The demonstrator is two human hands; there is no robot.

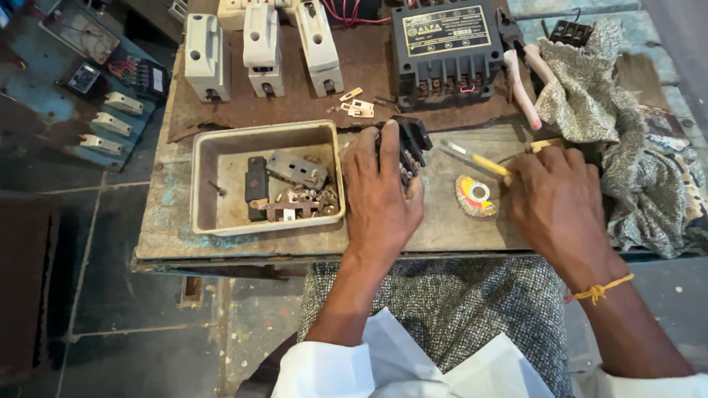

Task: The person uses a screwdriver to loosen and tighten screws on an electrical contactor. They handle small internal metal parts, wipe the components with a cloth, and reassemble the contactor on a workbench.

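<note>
Item: left hand [380, 193], at 6 o'clock of the worn wooden workbench [442, 228]. It lay over a black electrical contact block [409, 147], fingers curled about it and holding it down on the board; the block stuck out past the fingertips toward 12 o'clock.

Item: right hand [554, 199], at 3 o'clock of the left. It was closed on a yellow-handled screwdriver [479, 158], whose shaft pointed toward 10 o'clock, tip near the block (contact could not be told).

Item: small round coloured roll of tape [476, 195], flat on the board between the two hands.

Item: shallow beige tray [214, 177], at 9 o'clock of the left hand, holding dark contact pieces and rusted metal fittings [291, 191].

Item: three pale fuse carriers [262, 51], in a row at 12 o'clock of the tray.

Item: black starter unit [446, 51] with a label plate, at 12 o'clock of the block.

Item: loose brass strips [358, 107], between carriers and unit.

Item: pliers with pale grips [520, 81], at 1 o'clock of the right hand.

Item: speckled grey cloth [634, 147], bunched at 3 o'clock along the bench edge.
</note>
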